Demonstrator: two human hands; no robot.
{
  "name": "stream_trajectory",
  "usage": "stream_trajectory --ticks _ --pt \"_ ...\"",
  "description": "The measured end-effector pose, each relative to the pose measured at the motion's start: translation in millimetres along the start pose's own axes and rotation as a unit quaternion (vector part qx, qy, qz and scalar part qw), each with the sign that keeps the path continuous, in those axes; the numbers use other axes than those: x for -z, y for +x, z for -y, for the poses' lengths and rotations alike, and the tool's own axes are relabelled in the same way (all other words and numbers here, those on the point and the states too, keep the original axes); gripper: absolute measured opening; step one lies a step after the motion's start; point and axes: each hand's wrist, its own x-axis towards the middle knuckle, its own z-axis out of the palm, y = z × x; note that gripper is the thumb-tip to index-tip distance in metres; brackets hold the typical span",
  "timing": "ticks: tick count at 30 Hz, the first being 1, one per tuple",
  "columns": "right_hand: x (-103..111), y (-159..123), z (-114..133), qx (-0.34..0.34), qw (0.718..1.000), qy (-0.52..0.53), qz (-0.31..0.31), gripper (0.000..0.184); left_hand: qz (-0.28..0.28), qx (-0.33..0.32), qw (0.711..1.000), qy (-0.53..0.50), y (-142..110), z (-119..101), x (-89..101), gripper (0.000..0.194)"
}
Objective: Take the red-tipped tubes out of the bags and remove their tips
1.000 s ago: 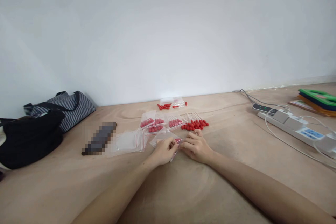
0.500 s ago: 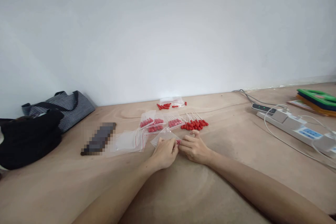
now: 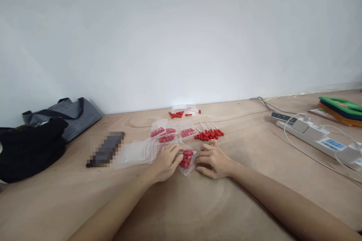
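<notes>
Right here, below centre of frame, the clear bag [image 3: 185, 172] of red tips [image 3: 187, 159] lies between my curled fingers: left hand [image 3: 166, 162] nearer, overlapping its left side; right hand [image 3: 214, 162] by its right edge. Pinching? Can't tell.

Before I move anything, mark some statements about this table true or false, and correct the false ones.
1. Red heads show in the zip bag between the left hand and right hand. True.
2. The striped bag is at the far right. False: the striped bag is at the left.
3. The power strip is right of the loose sticks. True.
4. The loose sticks have blue heads. False: their heads are red.
</notes>
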Motion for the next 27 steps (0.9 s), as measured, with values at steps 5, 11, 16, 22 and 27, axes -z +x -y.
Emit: stream_trajectory --ticks 5,11,16,22,27 --pt "-2 0 6 -0.089 0.996 -0.002 -0.003 0.018 0.016 -0.003 1.000 -0.014 -22 22 -5.4 0.039" --pt "-9 0 6 -0.185 0.981 0.057 -0.025 0.031 -0.019 0.012 0.999 -0.038 -23 18 -8.4 0.041" --pt "-8 0 2 -0.207 0.971 0.118 0.008 0.033 -0.035 0.032 0.997 -0.057 -21 13 -7.9 0.037" --pt "-13 6 8 -0.259 0.956 0.135 0.013 0.035 -0.030 0.036 0.997 -0.063 -21 14 -8.9 0.037" --pt "-15 10 11 -0.269 0.947 0.174 0.022 0.031 -0.033 0.032 0.997 -0.068 -21 15 -10.1 0.037"
